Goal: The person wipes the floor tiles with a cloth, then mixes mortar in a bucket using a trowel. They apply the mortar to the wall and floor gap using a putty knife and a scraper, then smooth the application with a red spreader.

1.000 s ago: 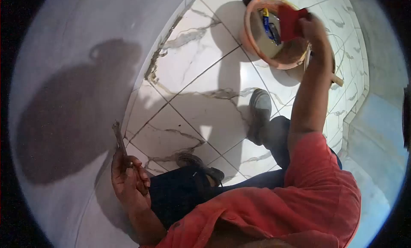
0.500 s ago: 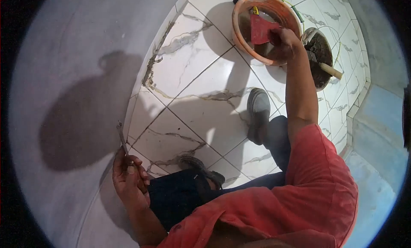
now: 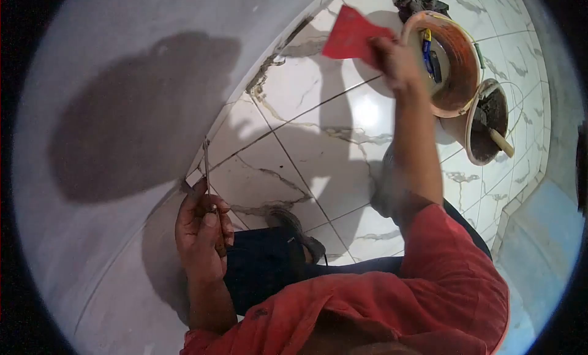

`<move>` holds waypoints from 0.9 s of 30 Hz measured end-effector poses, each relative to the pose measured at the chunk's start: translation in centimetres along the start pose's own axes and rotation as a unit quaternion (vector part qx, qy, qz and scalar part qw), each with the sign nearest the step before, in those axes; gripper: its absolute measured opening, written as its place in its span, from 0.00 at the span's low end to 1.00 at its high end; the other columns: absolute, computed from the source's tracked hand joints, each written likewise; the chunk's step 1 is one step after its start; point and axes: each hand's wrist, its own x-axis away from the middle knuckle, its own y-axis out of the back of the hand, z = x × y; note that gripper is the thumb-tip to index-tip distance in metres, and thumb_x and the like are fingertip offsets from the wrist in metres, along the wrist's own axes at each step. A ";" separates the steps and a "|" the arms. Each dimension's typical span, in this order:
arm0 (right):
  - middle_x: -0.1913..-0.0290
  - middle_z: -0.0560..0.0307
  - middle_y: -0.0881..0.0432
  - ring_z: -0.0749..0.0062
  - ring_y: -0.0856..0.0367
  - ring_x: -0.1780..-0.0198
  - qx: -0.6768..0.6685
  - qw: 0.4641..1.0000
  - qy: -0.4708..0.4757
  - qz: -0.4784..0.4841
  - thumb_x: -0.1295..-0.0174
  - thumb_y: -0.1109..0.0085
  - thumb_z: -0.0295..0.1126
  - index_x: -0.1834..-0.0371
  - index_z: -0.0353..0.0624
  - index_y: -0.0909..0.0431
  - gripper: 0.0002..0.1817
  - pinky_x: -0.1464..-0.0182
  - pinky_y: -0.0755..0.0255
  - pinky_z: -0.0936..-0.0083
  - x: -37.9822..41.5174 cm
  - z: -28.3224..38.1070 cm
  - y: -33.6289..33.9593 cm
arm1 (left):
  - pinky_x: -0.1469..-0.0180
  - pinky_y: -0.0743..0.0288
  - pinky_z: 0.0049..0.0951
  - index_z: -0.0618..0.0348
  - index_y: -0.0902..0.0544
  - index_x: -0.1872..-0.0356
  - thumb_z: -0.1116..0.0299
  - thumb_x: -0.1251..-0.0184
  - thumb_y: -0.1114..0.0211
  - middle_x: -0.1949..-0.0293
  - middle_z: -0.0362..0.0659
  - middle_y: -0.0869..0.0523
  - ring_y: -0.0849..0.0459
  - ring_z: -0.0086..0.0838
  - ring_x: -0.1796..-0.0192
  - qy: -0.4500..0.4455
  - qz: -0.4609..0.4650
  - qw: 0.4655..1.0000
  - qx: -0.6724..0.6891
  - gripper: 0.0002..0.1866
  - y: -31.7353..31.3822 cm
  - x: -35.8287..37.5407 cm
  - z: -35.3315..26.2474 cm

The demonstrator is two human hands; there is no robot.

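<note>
My right hand (image 3: 395, 58) grips a flat red scraper (image 3: 352, 35), held over the tiles just left of the orange bucket (image 3: 450, 101). The scraper's wide edge points up and left. My left hand (image 3: 205, 229) is closed around a thin metal tool (image 3: 206, 162) with a brownish handle. Its narrow tip points up, close to the grey wall. In the bucket are some liquid and a blue-and-yellow tool (image 3: 427, 49) beside a dark one (image 3: 435, 66).
A second bucket (image 3: 473, 131) holds dark mortar and a wooden-handled trowel (image 3: 501, 142). Behind the orange bucket lies a dark crumpled cloth (image 3: 419, 4). Broken mortar (image 3: 264, 76) runs along the wall's foot on the marbled tile floor (image 3: 306, 104). My shoe (image 3: 294, 229) rests on the tiles.
My right hand has lifted the red scraper out of the orange bucket and swung it left. My left hand still holds the thin tool. The view has shifted, moving the buckets right and down.
</note>
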 end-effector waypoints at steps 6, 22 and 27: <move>0.56 0.39 0.18 0.51 0.16 0.54 0.155 0.975 0.028 -0.157 0.43 0.39 0.27 0.47 0.31 0.31 0.22 0.53 0.21 0.63 -7.4 -15.2 -11.4 | 0.76 0.25 0.17 0.64 0.31 0.32 0.70 0.30 0.39 0.58 0.46 0.17 0.20 0.18 0.71 -0.031 0.005 0.999 0.026 0.27 1.4 0.5 -0.2; 0.51 0.33 0.20 0.43 0.19 0.47 0.231 0.948 0.051 -0.215 0.41 0.45 0.25 0.47 0.32 0.33 0.19 0.44 0.27 0.59 -6.1 -14.3 -14.4 | 0.78 0.25 0.16 0.67 0.32 0.32 0.67 0.29 0.38 0.59 0.48 0.17 0.20 0.19 0.71 -0.053 -0.011 0.997 0.047 0.27 1.8 0.8 -0.6; 0.52 0.33 0.20 0.43 0.19 0.48 0.232 0.952 0.073 -0.184 0.40 0.45 0.25 0.45 0.33 0.35 0.21 0.44 0.26 0.59 -7.1 -14.4 -13.7 | 0.78 0.25 0.16 0.68 0.32 0.33 0.67 0.29 0.38 0.59 0.47 0.17 0.20 0.19 0.71 -0.042 -0.010 0.998 0.041 0.27 1.5 0.8 -0.3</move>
